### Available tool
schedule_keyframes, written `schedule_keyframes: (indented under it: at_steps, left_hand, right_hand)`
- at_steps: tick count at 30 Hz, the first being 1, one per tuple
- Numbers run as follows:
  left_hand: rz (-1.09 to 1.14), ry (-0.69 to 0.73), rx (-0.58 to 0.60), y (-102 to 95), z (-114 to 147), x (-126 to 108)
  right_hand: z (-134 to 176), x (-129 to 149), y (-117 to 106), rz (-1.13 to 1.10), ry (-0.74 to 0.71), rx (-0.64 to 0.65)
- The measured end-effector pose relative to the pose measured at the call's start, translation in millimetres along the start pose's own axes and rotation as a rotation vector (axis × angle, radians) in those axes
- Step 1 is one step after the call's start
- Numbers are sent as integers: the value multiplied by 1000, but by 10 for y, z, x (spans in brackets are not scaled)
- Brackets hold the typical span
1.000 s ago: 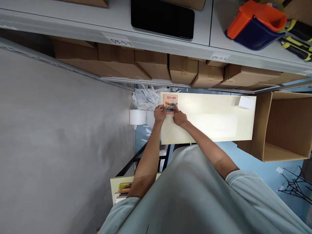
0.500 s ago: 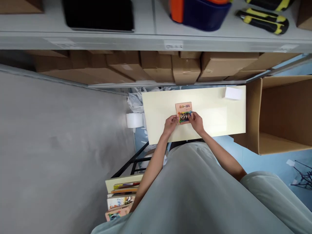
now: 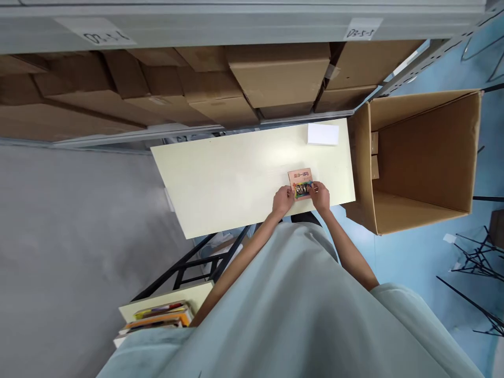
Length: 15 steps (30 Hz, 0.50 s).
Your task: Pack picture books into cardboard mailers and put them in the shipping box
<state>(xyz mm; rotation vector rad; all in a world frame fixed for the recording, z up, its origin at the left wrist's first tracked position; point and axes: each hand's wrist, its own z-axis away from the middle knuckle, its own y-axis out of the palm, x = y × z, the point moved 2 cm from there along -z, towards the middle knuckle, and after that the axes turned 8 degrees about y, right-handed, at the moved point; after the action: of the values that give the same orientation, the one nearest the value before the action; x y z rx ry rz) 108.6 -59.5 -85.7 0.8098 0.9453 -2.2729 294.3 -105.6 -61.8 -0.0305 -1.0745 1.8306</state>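
A small flat pink book (image 3: 300, 175) with dark lettering and a colourful picture on its cover lies over the pale tabletop (image 3: 228, 178), near its front edge. My left hand (image 3: 282, 200) is closed at the book's lower left edge. On the other side, my right hand (image 3: 320, 197) pinches the right edge, its fingers overlapping the picture. Whether the book rests on the table or is slightly lifted, I cannot tell. Its underside is hidden.
A white box (image 3: 323, 134) sits at the table's back right. Right of the table stands a large open cardboard box (image 3: 427, 152) with small cartons inside. Shelving with brown cartons (image 3: 279, 73) runs along the back. Several books (image 3: 157, 318) lie on a lower left surface.
The view has shifted, so the table's left part and the box's inside show more. Both hands and the pink book are nearer the table's right end. The grip looks much the same.
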Motion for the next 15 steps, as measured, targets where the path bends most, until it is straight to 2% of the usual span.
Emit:
schedule_keyframes:
  at_steps: [6,11,15]
  left_hand:
    - [-157,96,25,68,-100,3]
    - [-139,20,3,97,-148,44]
    - [-103,-22,-41,136,-157,23]
  right_hand:
    - [-216,-185,-46,-22,-25,-29]
    - [-290,-234,-37,-26,-19,-7]
    - [-333,-250,-121,3,-20,5]
